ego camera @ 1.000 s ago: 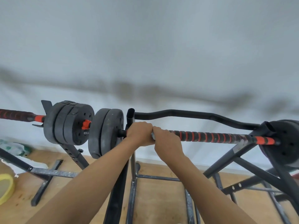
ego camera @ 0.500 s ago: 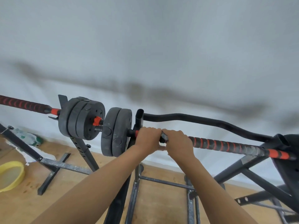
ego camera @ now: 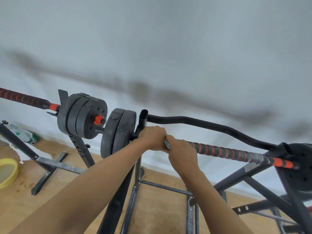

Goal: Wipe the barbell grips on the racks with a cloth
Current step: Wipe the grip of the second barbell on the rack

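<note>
A barbell with a black-and-red ribbed grip (ego camera: 228,152) lies across a black rack (ego camera: 239,174). Both of my hands wrap round its left end, side by side and touching. My left hand (ego camera: 152,138) grips the bar right beside the black weight plates (ego camera: 118,132). My right hand (ego camera: 181,152) grips the bar just to the right, with a sliver of grey cloth (ego camera: 167,144) showing between the two hands. Most of the cloth is hidden under my fingers. A second barbell grip (ego camera: 22,97) runs off to the far left.
Black plates (ego camera: 81,115) of the second barbell hang close to the left of the first set. A curved black bar (ego camera: 211,124) runs behind the grip. More plates (ego camera: 298,166) sit at the right end. A yellow ring (ego camera: 10,173) and a plastic bottle (ego camera: 22,132) lie on the wooden floor.
My hands have stayed clamped together on the bar's left end. The view has shifted a little, so the whole scene sits slightly further right than a second ago.
</note>
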`<state>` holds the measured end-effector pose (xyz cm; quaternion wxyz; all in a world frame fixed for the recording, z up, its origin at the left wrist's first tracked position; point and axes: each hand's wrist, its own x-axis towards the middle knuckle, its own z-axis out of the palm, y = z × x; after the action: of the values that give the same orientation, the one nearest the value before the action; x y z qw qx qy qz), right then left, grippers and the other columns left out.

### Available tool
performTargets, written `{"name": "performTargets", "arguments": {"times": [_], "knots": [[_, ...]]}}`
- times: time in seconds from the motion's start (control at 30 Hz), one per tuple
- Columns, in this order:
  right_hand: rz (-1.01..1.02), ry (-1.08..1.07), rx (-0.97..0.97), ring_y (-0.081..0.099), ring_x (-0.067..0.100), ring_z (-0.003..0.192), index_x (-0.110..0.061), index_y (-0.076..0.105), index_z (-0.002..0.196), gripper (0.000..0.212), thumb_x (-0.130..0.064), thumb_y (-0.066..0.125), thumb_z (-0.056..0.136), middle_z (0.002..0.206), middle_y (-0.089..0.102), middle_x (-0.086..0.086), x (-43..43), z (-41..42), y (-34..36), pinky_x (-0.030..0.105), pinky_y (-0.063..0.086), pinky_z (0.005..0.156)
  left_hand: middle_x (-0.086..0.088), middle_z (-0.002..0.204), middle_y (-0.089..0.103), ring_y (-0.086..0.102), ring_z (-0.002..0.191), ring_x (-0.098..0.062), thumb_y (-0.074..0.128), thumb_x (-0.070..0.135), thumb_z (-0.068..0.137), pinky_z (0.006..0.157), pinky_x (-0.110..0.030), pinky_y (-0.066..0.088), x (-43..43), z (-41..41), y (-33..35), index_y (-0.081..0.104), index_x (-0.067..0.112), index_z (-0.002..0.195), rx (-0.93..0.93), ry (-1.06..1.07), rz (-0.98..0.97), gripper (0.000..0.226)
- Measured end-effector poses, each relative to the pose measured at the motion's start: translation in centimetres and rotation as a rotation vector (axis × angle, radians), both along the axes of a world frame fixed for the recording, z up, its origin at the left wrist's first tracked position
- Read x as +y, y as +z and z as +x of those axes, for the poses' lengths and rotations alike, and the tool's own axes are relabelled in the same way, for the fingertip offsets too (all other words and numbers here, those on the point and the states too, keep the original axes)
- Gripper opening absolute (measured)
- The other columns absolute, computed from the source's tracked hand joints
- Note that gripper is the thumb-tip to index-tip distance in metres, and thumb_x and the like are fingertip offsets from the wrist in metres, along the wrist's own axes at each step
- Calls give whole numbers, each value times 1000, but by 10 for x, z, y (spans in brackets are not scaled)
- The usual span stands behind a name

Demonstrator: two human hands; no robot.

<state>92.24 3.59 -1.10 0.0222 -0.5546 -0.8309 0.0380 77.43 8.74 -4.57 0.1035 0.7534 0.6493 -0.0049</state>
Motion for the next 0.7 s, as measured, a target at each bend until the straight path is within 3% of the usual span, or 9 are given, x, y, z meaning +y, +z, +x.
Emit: {"name": "performTargets", "arguments": {"times": [0.07,0.13,0.23,0.37,0.43,0.5,0.57,0.6,0.7], "knots": [[-48,-24,5,61,22,79,-27,55,123,36,-13,64,91,102,69,2,17,-2,5,32,50,66,11,73,67,63,65,-14,65,75,78,63,-29,51,-17,1,-10,62,24,86,74,-9,271,52],[-66,-67,29,63,23,81,-29,58,110,26,-12,62,91,99,69,0,23,-5,7,35,55,71,9,70,65,63,63,-16,62,70,85,61,-29,48,-29,7,-17,60,25,85,114,14,382,46],[-38,-65,26,60,23,78,-22,52,119,27,-8,50,97,100,68,4,9,-9,-1,34,52,64,8,61,52,58,60,-18,52,44,92,60,-26,47,-25,13,-8,57,22,75,162,65,230,28],[17,-48,36,64,23,78,-18,44,139,45,-1,49,97,108,68,3,-3,-9,-3,30,48,60,7,69,59,60,66,-17,59,53,89,59,-29,46,-3,5,4,53,21,75,116,1,-30,35],[29,-41,11,67,23,80,-15,40,143,50,0,48,97,111,68,4,-5,-9,-3,32,49,60,2,74,66,64,69,-19,63,47,89,61,-33,52,11,1,2,57,18,77,75,-32,-203,32],[46,-22,-26,68,25,77,-12,30,153,61,1,48,96,127,65,7,-15,-9,-3,33,49,61,-7,77,73,70,73,-26,63,26,88,74,-40,60,23,-3,0,66,11,78,27,-52,-344,19],[68,27,-64,71,27,80,-13,19,160,72,-1,50,96,147,55,7,-26,-5,-9,34,50,63,-12,79,75,72,73,-29,61,15,85,76,-40,61,29,-7,0,71,6,80,-9,-63,-405,15],[80,41,-56,72,26,78,-15,20,160,72,-3,52,97,143,59,7,-31,-1,-11,34,51,63,-12,79,75,69,70,-27,62,17,86,73,-38,59,30,-7,-1,71,5,83,-12,-69,-411,15],[40,16,83,68,17,71,-34,39,145,52,-17,56,99,92,72,-3,-30,16,-7,32,58,68,-1,75,70,63,65,-20,77,46,84,65,-32,52,24,-5,0,65,13,82,16,-63,-339,35]]}}
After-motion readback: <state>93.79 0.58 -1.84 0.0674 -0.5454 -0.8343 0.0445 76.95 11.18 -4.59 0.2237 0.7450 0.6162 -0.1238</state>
